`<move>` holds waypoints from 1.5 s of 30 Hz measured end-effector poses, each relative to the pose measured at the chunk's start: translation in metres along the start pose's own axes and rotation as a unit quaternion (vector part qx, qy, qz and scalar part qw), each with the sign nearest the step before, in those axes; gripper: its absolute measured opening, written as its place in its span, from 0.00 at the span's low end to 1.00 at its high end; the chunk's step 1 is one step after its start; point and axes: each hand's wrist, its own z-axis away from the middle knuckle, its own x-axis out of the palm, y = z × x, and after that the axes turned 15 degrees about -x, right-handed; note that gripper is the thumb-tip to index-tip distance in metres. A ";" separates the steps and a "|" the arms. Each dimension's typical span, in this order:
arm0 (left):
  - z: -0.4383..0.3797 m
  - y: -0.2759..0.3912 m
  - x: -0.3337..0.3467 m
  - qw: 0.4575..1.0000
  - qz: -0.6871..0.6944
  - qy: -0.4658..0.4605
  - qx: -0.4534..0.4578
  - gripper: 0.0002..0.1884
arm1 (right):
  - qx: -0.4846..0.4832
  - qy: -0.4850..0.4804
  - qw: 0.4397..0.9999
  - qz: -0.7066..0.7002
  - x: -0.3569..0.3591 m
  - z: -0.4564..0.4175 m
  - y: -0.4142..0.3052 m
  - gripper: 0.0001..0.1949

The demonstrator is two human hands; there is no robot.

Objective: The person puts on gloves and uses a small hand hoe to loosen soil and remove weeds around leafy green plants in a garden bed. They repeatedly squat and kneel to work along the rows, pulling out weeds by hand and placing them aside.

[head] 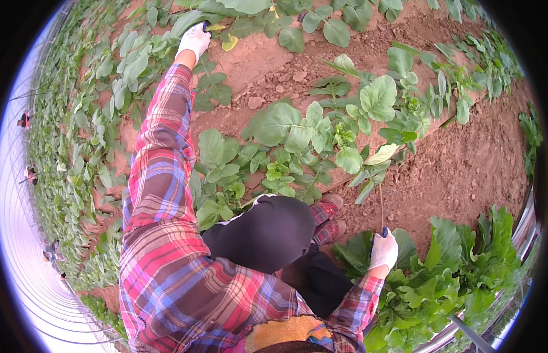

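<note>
My left hand point(196, 39), in a white work glove with dark blue on the fingers, reaches far out at the top left. It is among broad green leaves beside a yellowed leaf point(230, 43); whether its fingers grip a leaf is hidden. My right hand point(383, 250), gloved the same way, is low at the right. Its fingers are closed on the lower end of a thin brown stick point(381, 200), which points up towards a leafy plant point(377, 159). A row of broad-leaved green plants point(274, 125) grows in the reddish soil between my hands.
My bent knee point(274, 229) and red patterned shoes point(329, 220) are below the plant row. Leafy greens point(441, 273) grow thickly at the lower right, near a metal pole point(472, 333). Bare soil point(472, 167) lies at the right. Several people are far off at the left, under greenhouse hoops.
</note>
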 end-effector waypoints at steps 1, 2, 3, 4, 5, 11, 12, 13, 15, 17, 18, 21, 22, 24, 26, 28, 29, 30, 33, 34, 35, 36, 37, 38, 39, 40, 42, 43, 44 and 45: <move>0.005 0.003 0.002 1.000 -0.001 -0.010 0.011 0.24 | 0.010 -0.004 1.000 -0.005 0.000 0.000 0.002 0.17; 0.015 0.010 0.009 0.999 -0.032 -0.011 0.013 0.23 | 0.012 -0.003 1.000 -0.003 0.001 0.001 0.005 0.17; 0.024 0.017 0.016 0.998 -0.062 -0.011 0.013 0.23 | 0.013 -0.003 1.000 0.000 0.001 0.002 0.007 0.17; 0.031 0.000 0.025 0.992 -0.070 0.079 0.063 0.21 | -0.002 -0.008 1.000 0.003 0.003 -0.003 0.005 0.17; 0.036 -0.011 0.032 0.994 -0.090 0.055 0.034 0.22 | -0.015 -0.010 1.000 0.001 0.004 -0.007 0.002 0.18; 0.023 0.012 0.081 0.997 -0.060 0.054 -0.005 0.23 | 0.013 -0.004 1.000 -0.007 -0.002 0.000 -0.001 0.18; 0.014 0.013 0.087 0.996 -0.042 0.073 0.015 0.23 | 0.012 -0.001 1.000 -0.003 -0.002 0.000 0.000 0.18; 0.006 0.022 0.084 0.996 -0.074 0.045 0.003 0.21 | 0.012 0.000 1.000 -0.001 -0.001 0.000 0.001 0.18; -0.020 0.035 0.107 0.997 -0.031 0.066 -0.018 0.22 | 0.031 -0.003 0.999 0.005 -0.004 0.005 0.000 0.18; -0.063 -0.008 0.103 0.991 -0.129 0.026 -0.002 0.24 | 0.013 -0.017 1.000 -0.004 -0.007 -0.002 -0.007 0.18; -0.067 -0.012 0.114 0.989 -0.145 -0.003 -0.018 0.23 | 0.023 -0.024 0.999 -0.005 -0.007 -0.004 -0.009 0.18; -0.063 0.010 0.149 0.991 -0.129 -0.007 -0.017 0.25 | 0.047 -0.015 0.999 -0.002 -0.009 0.002 -0.007 0.19; -0.071 -0.001 0.144 0.987 -0.154 -0.022 -0.025 0.27 | 0.036 -0.011 0.999 -0.002 -0.009 0.001 -0.008 0.19; -0.083 -0.014 0.134 0.985 -0.165 -0.021 -0.035 0.30 | 0.029 -0.014 0.999 -0.004 -0.008 0.000 -0.008 0.19; -0.075 -0.015 0.129 0.989 -0.139 0.020 -0.038 0.24 | 0.026 -0.018 0.999 0.000 -0.006 -0.003 -0.007 0.20; -0.040 0.026 0.126 0.993 -0.115 0.005 -0.004 0.20 | 0.055 -0.015 0.998 0.011 -0.005 0.003 -0.004 0.20; -0.049 0.010 0.107 0.990 -0.127 0.015 0.052 0.20 | 0.042 -0.016 0.999 0.008 -0.007 0.002 -0.005 0.20; -0.066 -0.013 0.089 0.984 -0.142 0.026 0.109 0.20 | 0.029 -0.018 0.999 0.003 -0.008 0.000 -0.006 0.20; -0.052 0.000 0.061 0.990 -0.023 -0.040 0.135 0.18 | 0.038 -0.013 0.999 0.014 -0.010 0.003 -0.008 0.20; -0.044 0.021 0.049 0.987 0.000 -0.137 0.086 0.17 | 0.045 -0.011 0.999 0.022 -0.010 0.005 -0.008 0.20; -0.025 0.019 0.006 0.977 0.011 -0.212 0.010 0.16 | 0.021 -0.019 0.999 0.021 -0.007 -0.004 -0.012 0.20; -0.014 0.032 -0.007 0.962 0.070 -0.251 -0.081 0.15 | 0.019 -0.018 1.000 0.016 -0.007 -0.003 -0.013 0.20; -0.024 0.021 0.003 0.943 0.087 -0.315 -0.059 0.14 | 0.016 -0.016 1.000 0.012 -0.009 -0.003 -0.013 0.20; -0.041 0.001 0.026 0.920 0.103 -0.376 -0.039 0.13 | 0.009 -0.017 1.000 0.008 -0.009 -0.004 -0.013 0.20; -0.051 -0.007 0.040 0.891 0.117 -0.439 -0.015 0.12 | 0.007 -0.018 1.000 0.003 -0.009 -0.005 -0.011 0.20; -0.012 0.053 0.053 0.886 0.107 -0.450 0.039 0.13 | 0.042 -0.013 0.999 0.005 -0.010 0.004 -0.006 0.20; 0.035 0.089 0.049 0.875 0.148 -0.459 0.040 0.16 | 0.048 -0.017 0.999 0.007 -0.009 0.004 -0.005 0.20; 0.027 0.088 0.059 0.885 0.112 -0.445 0.078 0.18 | 0.040 -0.023 0.999 0.007 -0.009 0.000 -0.006 0.20; 0.023 0.087 0.070 0.948 0.031 -0.287 0.136 0.19 | 0.034 -0.026 0.999 0.006 -0.009 -0.003 -0.007 0.19; 0.027 0.114 0.093 0.967 -0.040 -0.136 0.210 0.20 | 0.059 -0.023 0.998 0.008 -0.012 0.004 -0.008 0.19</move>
